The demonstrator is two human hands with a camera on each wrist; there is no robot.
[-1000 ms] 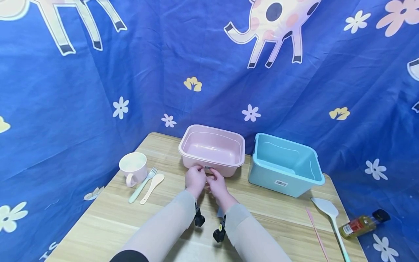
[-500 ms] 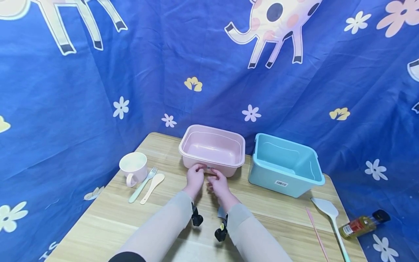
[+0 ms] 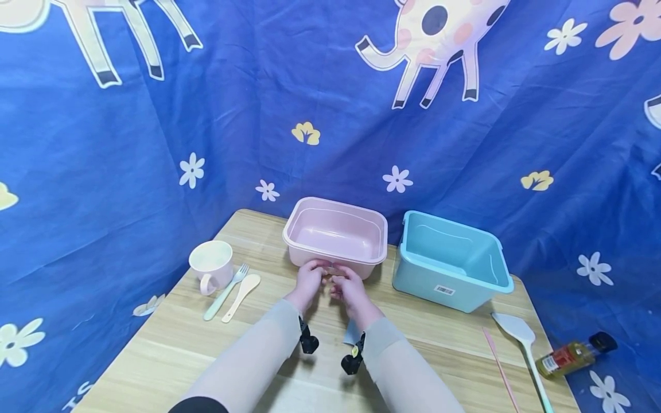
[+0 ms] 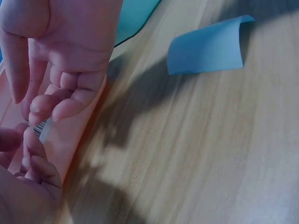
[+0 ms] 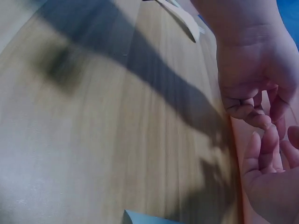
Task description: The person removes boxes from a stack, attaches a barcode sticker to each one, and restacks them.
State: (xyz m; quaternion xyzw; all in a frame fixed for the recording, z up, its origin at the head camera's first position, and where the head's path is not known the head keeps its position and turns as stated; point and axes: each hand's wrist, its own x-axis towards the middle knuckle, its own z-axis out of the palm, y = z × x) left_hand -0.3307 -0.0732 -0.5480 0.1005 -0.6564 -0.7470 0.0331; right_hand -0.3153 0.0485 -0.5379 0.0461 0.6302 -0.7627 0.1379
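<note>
Both hands are at the front wall of a pink plastic basin (image 3: 373, 269). My left hand (image 3: 308, 282) and right hand (image 3: 353, 289) touch the wall with their fingertips, thumbs and index fingers meeting over a small barcode label (image 4: 43, 130). In the left wrist view the label shows partly between the fingers; the head view has it almost wholly covered. The other fingers of the left hand (image 5: 252, 79) and right hand (image 4: 74, 56) bend loosely below. A curled piece of blue paper (image 4: 205, 49) lies on the table behind the right hand.
To the right stands a turquoise bin (image 3: 439, 287) with a barcode label. A pink mug (image 3: 212, 267), a fork (image 3: 225, 292) and a spoon (image 3: 241, 297) are at left. A pink stick (image 3: 500, 367), a spatula (image 3: 521, 338) and a bottle (image 3: 573, 357) lie at right.
The wrists have spread slightly apart. Fingertips of both hands have shifted along the label and now cover it, where it showed between them before. The basin has stayed in place.
</note>
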